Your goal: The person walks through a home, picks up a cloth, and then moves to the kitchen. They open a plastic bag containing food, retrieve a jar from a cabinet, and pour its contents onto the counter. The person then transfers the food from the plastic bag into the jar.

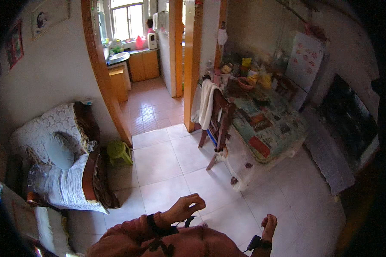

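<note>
My left hand [186, 207] is held in front of my torso, above the tiled floor [160, 160], its fingers curled round with a gap between thumb and forefinger. No object shows in it. To the lower right, my right hand [269, 226] is raised with bent fingers; whether anything lies within them is not clear. Both wrists wear dark bands with a small device and cable. Ahead stands a dark wooden chair [223, 112] with a pale towel [206, 102] draped over its back, beside a table [276, 141] under a patterned cover.
A wooden-framed armchair [88, 180] with a white cover and a round cushion [59, 151] stands at left, next to a green plastic stool [119, 152]. A doorway opens ahead onto a sink [119, 56]. A refrigerator [305, 61] and a television [349, 115] are at right.
</note>
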The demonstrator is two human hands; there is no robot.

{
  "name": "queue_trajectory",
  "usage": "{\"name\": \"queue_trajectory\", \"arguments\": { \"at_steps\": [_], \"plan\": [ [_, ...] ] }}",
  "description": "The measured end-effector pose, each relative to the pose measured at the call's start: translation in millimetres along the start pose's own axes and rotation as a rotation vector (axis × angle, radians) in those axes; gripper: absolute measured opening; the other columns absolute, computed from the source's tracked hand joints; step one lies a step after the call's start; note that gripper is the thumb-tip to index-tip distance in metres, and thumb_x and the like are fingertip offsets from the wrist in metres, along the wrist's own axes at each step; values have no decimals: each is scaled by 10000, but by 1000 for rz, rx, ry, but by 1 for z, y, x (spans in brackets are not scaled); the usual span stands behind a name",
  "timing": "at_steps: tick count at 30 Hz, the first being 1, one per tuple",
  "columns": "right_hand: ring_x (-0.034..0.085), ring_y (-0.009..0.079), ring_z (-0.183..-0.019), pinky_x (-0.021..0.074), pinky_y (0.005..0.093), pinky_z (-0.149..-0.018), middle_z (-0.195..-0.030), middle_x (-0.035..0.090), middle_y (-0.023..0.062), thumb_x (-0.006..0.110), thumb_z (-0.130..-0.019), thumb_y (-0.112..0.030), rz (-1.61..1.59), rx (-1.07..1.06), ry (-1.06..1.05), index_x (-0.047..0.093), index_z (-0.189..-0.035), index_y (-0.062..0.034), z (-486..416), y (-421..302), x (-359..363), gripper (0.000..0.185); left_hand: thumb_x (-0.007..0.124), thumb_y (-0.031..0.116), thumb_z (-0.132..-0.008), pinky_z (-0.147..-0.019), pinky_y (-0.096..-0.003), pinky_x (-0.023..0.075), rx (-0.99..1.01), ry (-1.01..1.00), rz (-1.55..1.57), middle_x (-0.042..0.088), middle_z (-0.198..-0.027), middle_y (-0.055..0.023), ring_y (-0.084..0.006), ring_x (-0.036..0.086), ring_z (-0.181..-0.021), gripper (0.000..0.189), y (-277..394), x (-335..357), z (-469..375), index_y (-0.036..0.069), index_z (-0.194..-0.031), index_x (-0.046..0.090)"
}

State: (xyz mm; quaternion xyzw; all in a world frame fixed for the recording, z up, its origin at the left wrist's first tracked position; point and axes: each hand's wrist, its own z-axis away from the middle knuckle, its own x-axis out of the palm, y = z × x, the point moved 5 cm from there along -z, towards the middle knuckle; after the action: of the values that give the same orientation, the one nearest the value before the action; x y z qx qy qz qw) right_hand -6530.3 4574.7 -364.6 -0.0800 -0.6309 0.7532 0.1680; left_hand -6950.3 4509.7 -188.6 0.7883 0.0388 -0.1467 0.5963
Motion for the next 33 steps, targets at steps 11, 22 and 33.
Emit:
{"name": "queue_trajectory", "arguments": {
  "at_steps": [11, 22, 33],
  "plan": [
    [571, 132, -680, 475, 268, -597, -824, 604, 66, 563, -930, -192, 264, -12, -1051, 566, -1086, 35, -54, -65, 352, 276, 526, 198, -962, -673, -282, 438, -327, 314, 85, 520, -753, -74, -146, 495, -713, 258, -55, -79, -47, -10, -816, 569],
    [503, 261, -1155, 406, 370, -977, -1271, 488, 151, 469, -971, -260, 55, -408, -1975, 442, -1293, -29, 54, -83, 664, 397, 670, 124, -831, -854, -358, 463, -119, 121, -90, 631, -1017, -129, -279, 586, -994, 213, -96, -259, -113, 29, -1018, 635],
    [584, 215, -732, 464, 304, -725, -806, 638, 124, 312, -995, -364, 332, -81, -1943, 637, -905, 39, 3, -66, 866, 525, 657, 71, -811, -805, -380, 469, -125, 199, -177, 657, -907, -131, -281, 611, -902, 144, -182, -411, -204, 4, -938, 657]
  ]
}}
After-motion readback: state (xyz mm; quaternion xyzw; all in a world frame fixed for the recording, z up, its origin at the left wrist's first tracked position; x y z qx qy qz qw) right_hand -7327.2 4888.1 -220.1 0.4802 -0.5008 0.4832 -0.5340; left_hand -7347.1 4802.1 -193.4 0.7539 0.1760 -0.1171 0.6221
